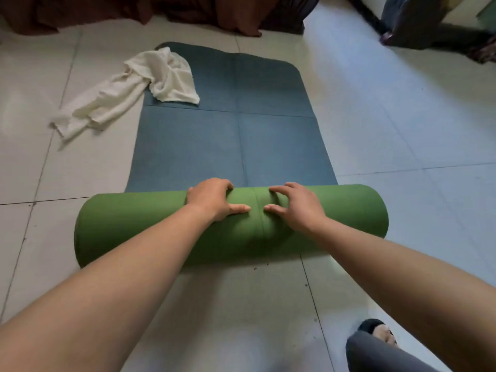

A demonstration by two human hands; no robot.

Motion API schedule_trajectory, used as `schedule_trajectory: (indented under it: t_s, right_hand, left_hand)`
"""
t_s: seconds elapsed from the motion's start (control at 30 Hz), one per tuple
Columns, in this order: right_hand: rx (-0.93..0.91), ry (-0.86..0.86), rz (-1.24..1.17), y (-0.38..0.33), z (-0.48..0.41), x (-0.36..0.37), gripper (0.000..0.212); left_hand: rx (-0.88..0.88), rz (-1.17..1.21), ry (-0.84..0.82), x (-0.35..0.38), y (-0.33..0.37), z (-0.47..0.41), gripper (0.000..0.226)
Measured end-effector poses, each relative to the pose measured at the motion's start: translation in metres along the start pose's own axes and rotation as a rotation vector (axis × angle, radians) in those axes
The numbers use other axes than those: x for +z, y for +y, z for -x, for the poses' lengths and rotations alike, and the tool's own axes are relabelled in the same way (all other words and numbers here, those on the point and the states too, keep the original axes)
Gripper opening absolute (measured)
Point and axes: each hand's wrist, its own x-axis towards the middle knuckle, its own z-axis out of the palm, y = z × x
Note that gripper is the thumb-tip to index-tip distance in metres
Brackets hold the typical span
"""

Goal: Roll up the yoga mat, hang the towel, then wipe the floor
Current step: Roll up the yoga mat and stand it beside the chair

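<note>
cloth along the far edge, a leg in the near corner
a brown cloth [134, 12] hangs in folds across the top, with darker fabric [287, 14] just beside it on the right. a dark bundle [413, 20] sits in the top right corner. at bottom right, a grey trouser leg [375, 355] and a foot in a dark slipper [381, 331].

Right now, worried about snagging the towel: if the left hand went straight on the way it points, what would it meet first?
Likely the flat blue part of the yoga mat just past the roll; the left hand points ahead-right, and the towel lies farther left.
</note>
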Motion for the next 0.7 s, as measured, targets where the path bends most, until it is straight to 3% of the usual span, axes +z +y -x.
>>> schedule_trajectory:
  t_s: [0.1,0.23,0.33,0.57,0.7]
  right_hand:
    - [-0.131,0.001,-0.014,-0.009,-0.005,0.001,0.044]
    - [-0.300,-0.116,0.140,-0.006,0.005,0.008,0.066]
    - [-0.319,-0.159,0.148,-0.008,-0.023,0.005,0.069]
    - [-0.313,-0.378,0.014,-0.024,-0.098,-0.015,0.066]
    - [-0.342,-0.396,-0.069,-0.021,-0.116,-0.022,0.064]
  left_hand:
    - [0.007,0.000,0.107,-0.003,-0.011,0.002,0.063]
    - [0.039,-0.027,0.104,-0.003,-0.020,0.008,0.060]
    - [0.073,-0.048,0.117,-0.005,-0.026,0.011,0.059]
    - [-0.027,-0.136,0.074,-0.021,-0.033,0.019,0.088]
    - [-0.150,-0.125,-0.009,-0.025,-0.017,0.004,0.092]
